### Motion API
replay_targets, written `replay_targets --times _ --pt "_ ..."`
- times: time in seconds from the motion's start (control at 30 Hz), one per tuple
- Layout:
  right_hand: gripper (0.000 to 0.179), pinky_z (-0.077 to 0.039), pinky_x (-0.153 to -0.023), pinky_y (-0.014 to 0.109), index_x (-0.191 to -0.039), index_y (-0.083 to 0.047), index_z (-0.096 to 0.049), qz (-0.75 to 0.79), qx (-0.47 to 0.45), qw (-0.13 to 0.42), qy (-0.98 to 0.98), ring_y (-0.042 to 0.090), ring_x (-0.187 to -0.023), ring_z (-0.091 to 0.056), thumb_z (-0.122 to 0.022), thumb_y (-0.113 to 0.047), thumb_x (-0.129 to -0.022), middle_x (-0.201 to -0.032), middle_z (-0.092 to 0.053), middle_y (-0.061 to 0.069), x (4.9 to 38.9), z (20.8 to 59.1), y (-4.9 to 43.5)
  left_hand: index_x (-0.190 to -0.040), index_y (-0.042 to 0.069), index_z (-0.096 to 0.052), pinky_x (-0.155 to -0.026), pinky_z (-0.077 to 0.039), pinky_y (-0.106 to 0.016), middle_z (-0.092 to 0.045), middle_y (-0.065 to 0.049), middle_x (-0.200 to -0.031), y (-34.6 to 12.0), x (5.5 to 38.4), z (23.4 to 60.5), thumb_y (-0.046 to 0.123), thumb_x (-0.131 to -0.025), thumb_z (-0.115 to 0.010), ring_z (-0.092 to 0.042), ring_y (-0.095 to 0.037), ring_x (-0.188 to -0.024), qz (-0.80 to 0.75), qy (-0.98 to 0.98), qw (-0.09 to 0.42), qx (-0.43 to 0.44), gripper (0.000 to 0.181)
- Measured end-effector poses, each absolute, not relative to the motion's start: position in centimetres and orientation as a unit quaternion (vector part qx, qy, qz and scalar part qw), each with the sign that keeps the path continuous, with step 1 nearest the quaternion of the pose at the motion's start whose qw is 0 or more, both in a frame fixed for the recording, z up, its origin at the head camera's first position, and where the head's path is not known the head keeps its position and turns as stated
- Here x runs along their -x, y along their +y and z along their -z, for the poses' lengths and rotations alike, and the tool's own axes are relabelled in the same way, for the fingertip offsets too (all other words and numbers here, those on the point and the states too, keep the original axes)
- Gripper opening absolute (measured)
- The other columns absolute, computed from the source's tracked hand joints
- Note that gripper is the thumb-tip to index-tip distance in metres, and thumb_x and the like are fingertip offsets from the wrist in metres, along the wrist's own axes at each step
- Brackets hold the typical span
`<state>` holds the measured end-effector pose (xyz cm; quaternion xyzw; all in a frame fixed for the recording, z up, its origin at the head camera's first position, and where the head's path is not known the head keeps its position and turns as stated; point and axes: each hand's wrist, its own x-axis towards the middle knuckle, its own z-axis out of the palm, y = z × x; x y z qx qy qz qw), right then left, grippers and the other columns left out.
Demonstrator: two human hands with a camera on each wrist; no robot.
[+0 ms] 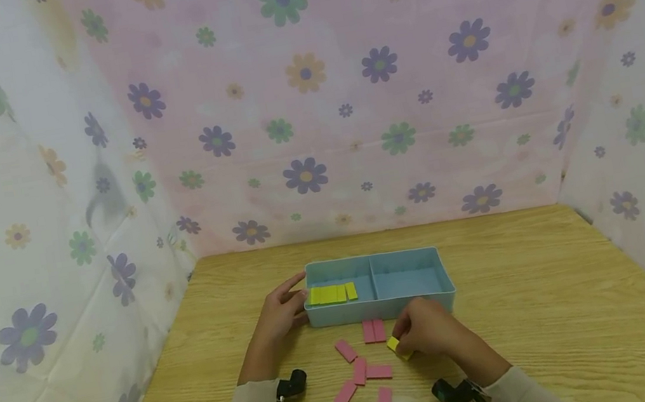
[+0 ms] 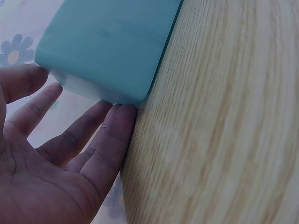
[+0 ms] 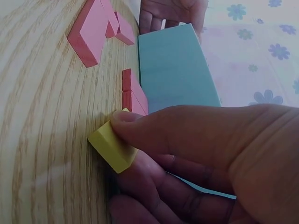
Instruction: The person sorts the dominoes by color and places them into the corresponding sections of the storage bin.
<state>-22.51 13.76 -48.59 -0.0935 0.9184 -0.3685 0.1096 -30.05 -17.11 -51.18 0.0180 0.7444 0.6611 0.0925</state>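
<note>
My right hand [image 1: 430,331] pinches a yellow block [image 3: 113,145] between thumb and fingers, low over the table just in front of the box. The light blue two-part box [image 1: 350,313] has a row of yellow blocks [image 1: 328,294] lying in its left compartment. Against the box's left end rest the fingertips of my left hand [image 2: 70,154], its fingers spread and only slightly bent. In front of the box lie several flat pink blocks [image 1: 379,371], two of them side by side near its front wall.
A wooden table [image 1: 519,267] carries everything. Behind it and on both sides hangs flower-printed cloth [image 1: 341,84]. A small black device [image 1: 292,384] sits at the left wrist, and another black device [image 1: 453,392] at the right wrist.
</note>
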Motion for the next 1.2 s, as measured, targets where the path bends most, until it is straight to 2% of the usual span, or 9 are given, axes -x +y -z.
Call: replay_targets --times 0.23,0.87,1.2 --pt "0.017 -0.053 -0.06 0.03 -0.081 -0.01 -0.08 0.367 0.086 0.105 0.92 0.015 -0.074 -0.062 -0.092 -0.006 -0.07 -0.081 -0.073 -0.001 22.7 48.8 13.7 -0.153 0.026 -0.052 -0.098 -0.058 -0.051 -0.058 -0.021 -0.147 -17.3 30.0 51.1 0.021 -0.106 -0.061 -0.065 -0.037 -0.127 -0.664 0.741 0.095 -0.02 0.049" --pt "0.012 -0.055 -0.064 0.031 -0.086 -0.01 -0.08 0.386 0.072 0.102 0.914 0.016 -0.079 -0.063 -0.089 -0.012 -0.078 -0.086 -0.073 -0.001 23.2 47.7 13.5 -0.153 0.026 -0.053 -0.098 -0.058 -0.051 -0.06 -0.021 -0.145 -17.6 30.0 50.9 0.022 -0.106 -0.061 -0.066 -0.036 -0.125 -0.662 0.744 0.087 -0.02 0.048" --pt "0.013 -0.06 -0.064 0.034 -0.091 -0.008 -0.08 0.444 0.06 0.117 0.886 0.016 -0.073 -0.07 -0.086 -0.014 -0.082 -0.087 -0.075 0.003 23.5 46.3 13.8 -0.153 0.024 -0.053 -0.096 -0.06 -0.049 -0.061 -0.022 -0.143 -17.4 30.2 51.2 0.02 -0.106 -0.059 -0.066 -0.037 -0.124 -0.659 0.746 0.093 -0.025 0.047"
